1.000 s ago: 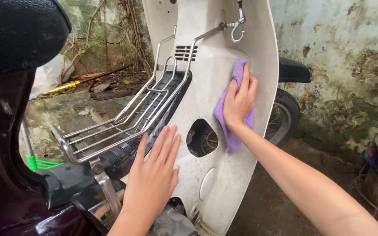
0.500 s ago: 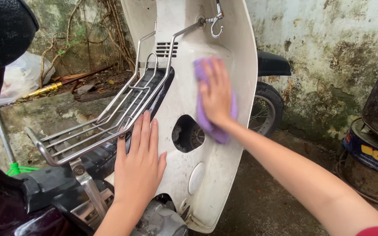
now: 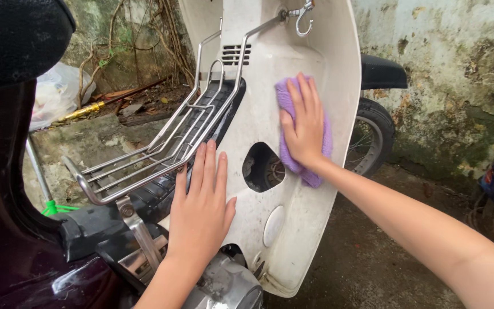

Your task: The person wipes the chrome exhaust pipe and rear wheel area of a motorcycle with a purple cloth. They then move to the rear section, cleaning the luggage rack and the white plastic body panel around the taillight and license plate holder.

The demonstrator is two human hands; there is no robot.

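Cloth (image 3: 304, 129), purple and folded, lies flat against the white scooter panel (image 3: 258, 126), pinned there under the right hand (image 3: 304, 123), whose fingers are spread and pressed onto it rather than curled round it. Half a second ago the same hand and cloth sat at about the same height on the panel, and a second ago they were a little higher and further toward its right edge, so the cloth has slid down and inward across the panel. The left hand (image 3: 201, 212) has stayed flat on the lower panel, fingers together and straight, holding nothing, just beside the chrome rack (image 3: 161, 154). Just below the cloth is the dark oval hole (image 3: 263, 167) in the panel; the cloth's lower edge nearly touches its rim. Above, a metal hook (image 3: 303, 20) hangs near the top, well apart from the hand. To the right the panel's curved edge is near, with the front wheel (image 3: 373, 134) and a stained wall (image 3: 453, 74) behind. Bare white surface lies above the cloth and lower right of the hole.
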